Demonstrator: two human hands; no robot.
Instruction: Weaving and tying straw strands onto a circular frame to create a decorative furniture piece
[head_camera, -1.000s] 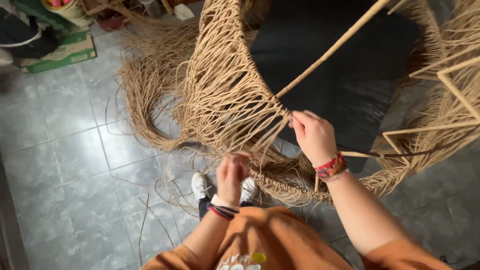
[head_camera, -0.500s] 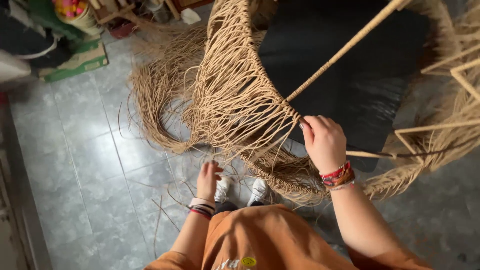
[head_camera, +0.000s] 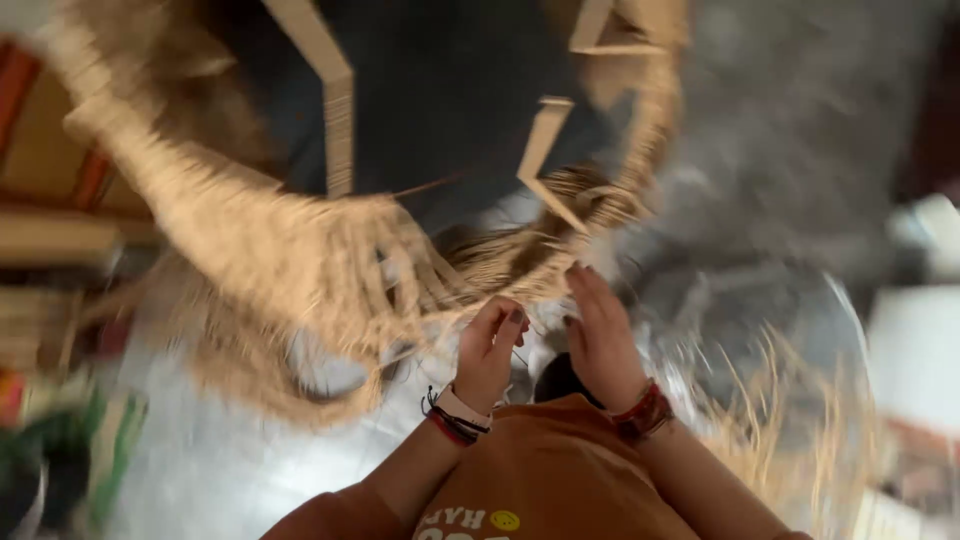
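Observation:
The view is heavily blurred. A large round frame woven with tan cord (head_camera: 300, 250) hangs in front of me, with loose strands falling from its lower rim (head_camera: 520, 262). My left hand (head_camera: 490, 350) is just under the rim with its fingers curled among the strands; the blur hides whether it grips any. My right hand (head_camera: 600, 335) is beside it, fingers stretched up with the tips at the rim. Both wrists carry bracelets. A dark cushion or cloth (head_camera: 440, 90) shows through the frame.
A grey tiled floor (head_camera: 230, 470) lies below. Loose tan strands (head_camera: 790, 420) spread at the lower right. Blurred green and coloured items (head_camera: 90, 450) sit at the lower left, and pale shapes (head_camera: 920, 340) at the right.
The view has swung sharply and blurred. My left hand has come up from near the floor to the rim. My right hand has let go of the cords and moved beside the left.

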